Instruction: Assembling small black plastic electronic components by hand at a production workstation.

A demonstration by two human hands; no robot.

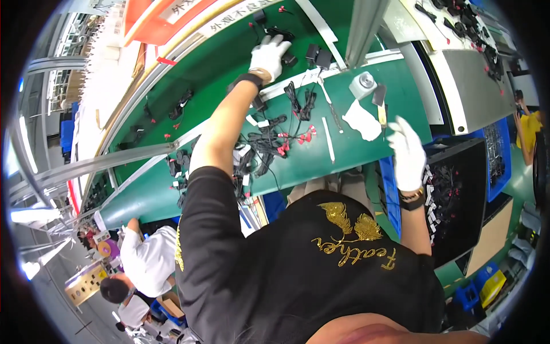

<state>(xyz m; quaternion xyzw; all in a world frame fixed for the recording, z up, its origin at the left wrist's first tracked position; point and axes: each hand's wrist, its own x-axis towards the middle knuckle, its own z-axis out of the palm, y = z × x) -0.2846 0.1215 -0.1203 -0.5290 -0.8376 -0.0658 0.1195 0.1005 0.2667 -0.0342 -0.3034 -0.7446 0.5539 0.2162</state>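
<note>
Green covers both the long work surface (344, 155) and the broad strip (217, 74) beyond it, divided by a pale edging, all slanting from lower left to upper right across a crowded workshop. A co-worker in white (150, 258) is at the lower left, beside the same surface. To the right stands a large black tray (458, 152), its dark cables lying in a rough row.

On the surface, a tangled pile of black cables (260, 143) with red ends fans out near the middle; to its right are a white cloth (362, 120) and a squat white bottle (362, 87).

Gloved in white, the left hand (269, 57) reaches over the green strip, its fingers somewhat apart, fingertips at a black coiled cable (281, 33). I cannot tell whether they grip it. That coil lies on the strip, its long axis running left to right and dipping slightly rightward; which way its ends point is unclear. A small black block (290, 59) sits just beside the palm.

Also gloved, the right hand (405, 152) is raised near the surface's right end, fingers parted and holding nothing.

Smallest is a thin white stick (328, 140), lying nearly lengthwise to the viewer.
</note>
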